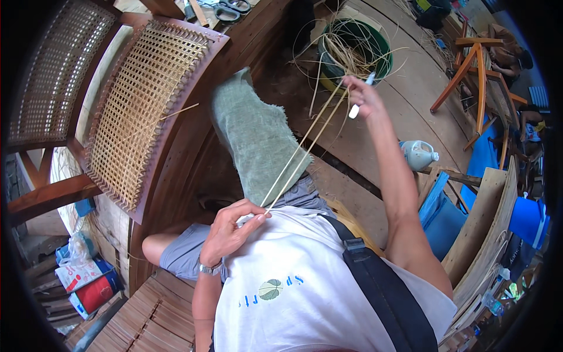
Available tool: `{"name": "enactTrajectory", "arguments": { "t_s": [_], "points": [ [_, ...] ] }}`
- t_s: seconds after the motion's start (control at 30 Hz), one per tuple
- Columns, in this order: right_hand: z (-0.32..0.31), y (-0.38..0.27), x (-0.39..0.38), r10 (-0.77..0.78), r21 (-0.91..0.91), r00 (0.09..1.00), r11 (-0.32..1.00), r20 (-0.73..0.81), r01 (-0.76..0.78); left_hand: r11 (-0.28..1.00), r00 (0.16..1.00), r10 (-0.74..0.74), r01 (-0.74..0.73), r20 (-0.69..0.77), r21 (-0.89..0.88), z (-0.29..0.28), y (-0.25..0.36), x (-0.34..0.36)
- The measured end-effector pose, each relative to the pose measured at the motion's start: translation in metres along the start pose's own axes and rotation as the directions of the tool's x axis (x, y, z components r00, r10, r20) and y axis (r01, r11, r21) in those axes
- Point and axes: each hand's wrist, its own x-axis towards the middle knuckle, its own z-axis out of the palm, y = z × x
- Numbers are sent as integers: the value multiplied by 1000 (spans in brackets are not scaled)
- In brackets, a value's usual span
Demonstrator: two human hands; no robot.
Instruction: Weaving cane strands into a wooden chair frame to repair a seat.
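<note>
Two pale rattan cane strands (pixel 305 146) stretch taut on a slant between my hands, over a worn green cloth (pixel 249 129) draped on my leg. Near my waist, my left hand (pixel 234 229) is closed, pinching the strands' lower end between thumb and fingers. My right hand (pixel 365 98), raised toward the far right, grips their upper end. White wraps show on some of my fingers. Just beyond the right hand, a dark green bucket (pixel 387 56) holds a loose tangle of cane. At the left, a chair frame (pixel 53 196) carries a woven cane panel (pixel 149 88).
Scissors (pixel 227 12) lie on the surface at the top. A pale plastic jug (pixel 417 155) stands right of my forearm, near wooden boards (pixel 478 217) and a blue container (pixel 443 226). An unfinished wooden frame (pixel 478 82) and other people occupy the far right. Bags (pixel 91 281) sit lower left.
</note>
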Motion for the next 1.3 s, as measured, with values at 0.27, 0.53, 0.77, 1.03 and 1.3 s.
{"name": "enactTrajectory", "arguments": {
  "t_s": [0.27,0.53,0.77,1.03,1.3],
  "points": [
    [158,-148,-175,-871,-91,381,372,309,924,977,973,214,-215,90,6,15,25,24],
    [134,-96,-116,-724,-269,678,633,127,726,962,987,139,-153,-78,-227,-37,-11,-36],
    [181,56,-163,-166,-369,949,892,268,261,820,923,-43,-185,-382,-541,-57,-63,-113],
    [212,97,-196,-113,-380,920,886,376,264,737,750,3,-449,-662,-505,-50,-68,-173],
    [221,112,-205,-133,-398,893,860,430,320,770,727,-66,-398,-683,-498,-53,-71,-189]
  ]
}}
